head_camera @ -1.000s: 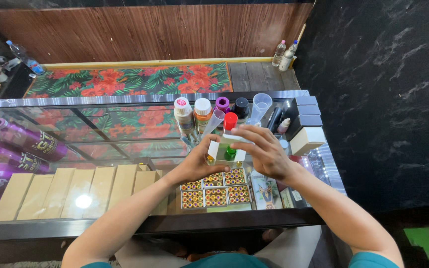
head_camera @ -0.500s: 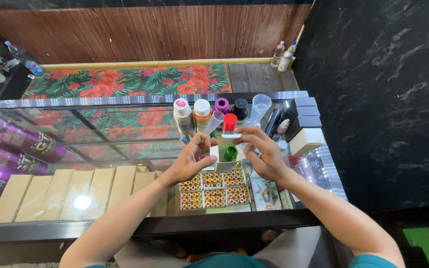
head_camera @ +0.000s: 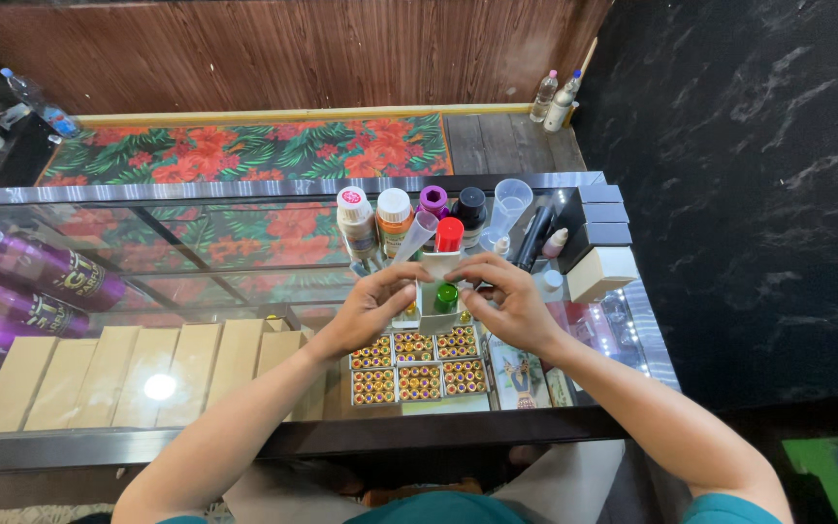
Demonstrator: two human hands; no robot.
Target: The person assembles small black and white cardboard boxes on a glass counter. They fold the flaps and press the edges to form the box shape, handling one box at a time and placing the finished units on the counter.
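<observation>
My left hand (head_camera: 372,307) and my right hand (head_camera: 506,299) meet over the glass counter (head_camera: 196,243), both gripping a small open white box (head_camera: 435,281). A small green-capped bottle (head_camera: 446,296) stands inside the box. My left fingers pinch the box's left side and my right fingers hold its top flap and right side. Just behind the box stand a red-capped bottle (head_camera: 449,234) and a clear tube (head_camera: 417,236).
Behind my hands stand several bottles: white-capped (head_camera: 356,221), orange (head_camera: 394,217), purple-capped (head_camera: 433,201), black (head_camera: 470,209), and a clear cup (head_camera: 510,202). Dark and cream boxes (head_camera: 601,254) sit at the right. Under the glass lie trays of small round items (head_camera: 417,364), tan boxes (head_camera: 138,374), purple bottles (head_camera: 46,272).
Both hands have drawn closer together around the white box, and my right hand has moved onto its top flap. The green-capped bottle stays inside.
</observation>
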